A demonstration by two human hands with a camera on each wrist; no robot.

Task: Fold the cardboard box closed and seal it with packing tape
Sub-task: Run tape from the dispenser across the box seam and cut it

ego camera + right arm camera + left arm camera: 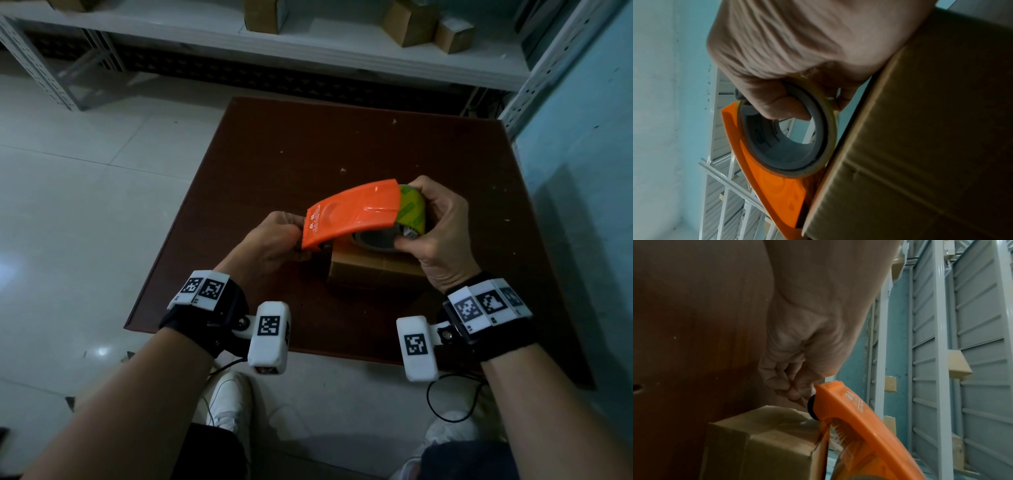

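Observation:
A small cardboard box [371,269] with its flaps folded shut sits on a dark brown board [274,164]. An orange tape dispenser [352,212] lies across the box top. My right hand [435,229] grips the tape roll [411,212] at the dispenser's right end, thumb inside the grey core [785,142]. My left hand [274,240] pinches at the dispenser's left tip; in the left wrist view its curled fingers [785,382] pinch what looks like the tape end beside the orange nose [830,395], above the box corner [764,434]. The box side [920,146] fills the right wrist view.
White metal shelving [308,44] with several small cardboard boxes [411,24] runs along the back. A pale blue wall [582,171] stands close on the right. Pale floor tiles [85,171] surround the board. My white shoes [229,401] are at the near edge.

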